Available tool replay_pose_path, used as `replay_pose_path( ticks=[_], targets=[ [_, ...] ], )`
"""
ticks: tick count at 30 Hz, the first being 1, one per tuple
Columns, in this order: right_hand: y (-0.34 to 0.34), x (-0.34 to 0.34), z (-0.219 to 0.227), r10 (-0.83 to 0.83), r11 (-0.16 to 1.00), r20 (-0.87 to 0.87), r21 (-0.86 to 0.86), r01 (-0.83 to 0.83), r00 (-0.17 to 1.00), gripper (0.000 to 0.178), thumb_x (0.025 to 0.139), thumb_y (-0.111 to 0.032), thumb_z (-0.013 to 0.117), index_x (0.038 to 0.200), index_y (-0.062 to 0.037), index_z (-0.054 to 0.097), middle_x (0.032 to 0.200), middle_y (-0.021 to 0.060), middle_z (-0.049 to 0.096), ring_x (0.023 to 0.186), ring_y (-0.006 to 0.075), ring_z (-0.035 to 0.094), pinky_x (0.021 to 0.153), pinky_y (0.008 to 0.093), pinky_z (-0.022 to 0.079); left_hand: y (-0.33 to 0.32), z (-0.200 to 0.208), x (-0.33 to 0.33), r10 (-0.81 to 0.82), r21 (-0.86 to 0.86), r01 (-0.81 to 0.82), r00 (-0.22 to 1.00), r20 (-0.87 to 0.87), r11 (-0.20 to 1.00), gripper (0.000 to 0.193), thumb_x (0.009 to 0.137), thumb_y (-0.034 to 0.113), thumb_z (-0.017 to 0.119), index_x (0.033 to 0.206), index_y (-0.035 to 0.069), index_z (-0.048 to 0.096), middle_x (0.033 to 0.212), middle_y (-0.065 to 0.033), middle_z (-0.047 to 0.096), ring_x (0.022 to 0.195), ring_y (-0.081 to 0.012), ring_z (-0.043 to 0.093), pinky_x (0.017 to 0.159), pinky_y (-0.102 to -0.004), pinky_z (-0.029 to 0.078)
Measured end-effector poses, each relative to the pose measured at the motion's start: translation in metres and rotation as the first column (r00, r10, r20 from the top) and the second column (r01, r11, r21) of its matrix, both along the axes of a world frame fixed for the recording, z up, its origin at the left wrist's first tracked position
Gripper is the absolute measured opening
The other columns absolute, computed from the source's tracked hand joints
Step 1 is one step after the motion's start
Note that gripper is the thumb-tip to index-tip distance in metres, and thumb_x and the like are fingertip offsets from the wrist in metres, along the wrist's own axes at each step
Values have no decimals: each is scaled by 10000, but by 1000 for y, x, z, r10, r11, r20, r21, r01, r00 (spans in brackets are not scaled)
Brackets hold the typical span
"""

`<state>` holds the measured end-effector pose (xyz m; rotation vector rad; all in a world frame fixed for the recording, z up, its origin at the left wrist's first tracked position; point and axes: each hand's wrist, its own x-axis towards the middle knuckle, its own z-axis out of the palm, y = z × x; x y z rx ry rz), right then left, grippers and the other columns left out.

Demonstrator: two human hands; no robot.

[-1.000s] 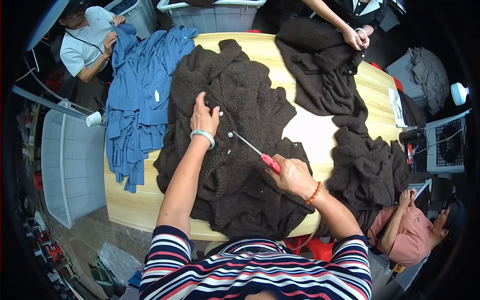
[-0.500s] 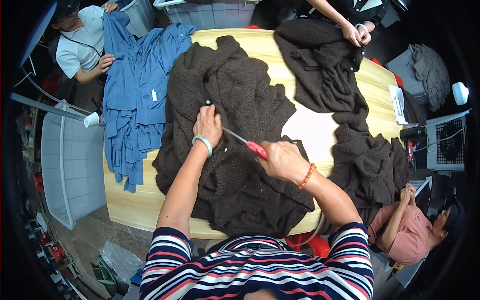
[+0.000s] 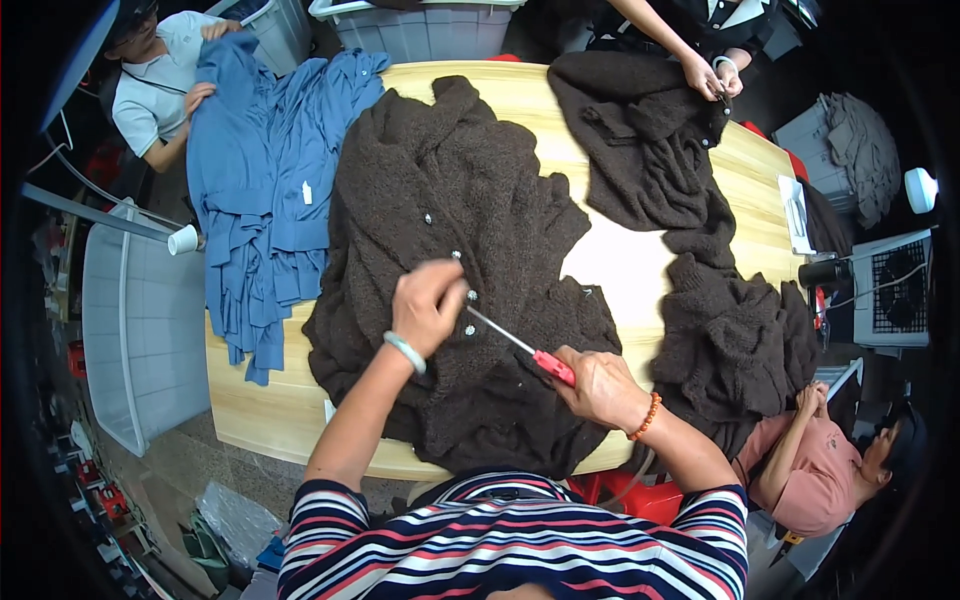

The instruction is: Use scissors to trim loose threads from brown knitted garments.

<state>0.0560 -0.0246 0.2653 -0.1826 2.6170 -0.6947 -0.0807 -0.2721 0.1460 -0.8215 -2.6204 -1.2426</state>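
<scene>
A dark brown knit cardigan (image 3: 400, 180) lies rumpled on the table before me, with several shiny buttons (image 3: 471, 297) in a row down its front. Beside those buttons is my left hand (image 3: 428, 305), its fingers bent and smeared by motion; whether it grips the knit cannot be made out. My right hand (image 3: 600, 385) is closed round the red handle of a tool (image 3: 553, 366) with a long thin metal shaft. The shaft's tip points at the buttons close to my left thumb.
Blue garments (image 3: 265, 190) hang over the table's left side, handled by a person there. More brown knitwear (image 3: 640, 130) lies at right, where another person's hands (image 3: 718, 80) work on it. A seated person (image 3: 815, 465) is at lower right. A pale bin (image 3: 140, 340) stands left of the table (image 3: 235, 400).
My left hand has moved down and slightly right along the front, uncovering more buttons. The tool has come down and right with my right hand. At left, the person has shifted the blue garment leftward.
</scene>
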Motion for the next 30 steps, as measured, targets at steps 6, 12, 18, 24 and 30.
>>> replay_pose_path(
  ticks=[6,12,18,24,30],
  targets=[
    [-7,-24,2,-90,996,-86,-25,88,992,205,873,-236,646,940,-57,572,653,213,609,654,414,631,630,493,503,27,2,-73,382,-209,-371,924,15,905,260,876,187,660,1102,67,618,1058,-131,616,933,-333,647,806,-420,514],
    [-6,-50,3,-92,992,-164,73,105,982,216,870,-242,648,893,-33,598,659,218,626,682,404,657,649,488,524,32,-21,-59,281,-226,-247,951,132,942,313,908,234,610,1185,93,573,1143,-142,569,1022,-365,600,839,-462,496],
    [6,-12,-7,66,996,-60,60,-62,996,235,841,-247,662,894,-24,610,647,211,630,646,390,656,603,481,526,16,-15,0,32,-455,-27,999,3,890,533,873,188,601,1363,29,463,1469,-129,360,1251,-328,404,1026,-464,336],
    [10,23,-3,112,993,59,35,-115,992,233,863,-247,632,889,-16,605,633,218,630,631,392,661,584,483,532,10,-17,57,-94,-604,68,995,-12,794,510,863,181,604,1364,152,513,1570,-103,230,1453,-409,129,1147,-628,104],
    [0,-19,-1,-66,998,-140,-3,66,988,199,882,-226,633,913,-39,572,642,226,613,645,405,645,604,486,514,11,-22,57,-44,-525,33,999,-8,850,453,877,220,611,1325,175,558,1571,-126,223,1458,-390,133,1145,-628,90]
  ],
)
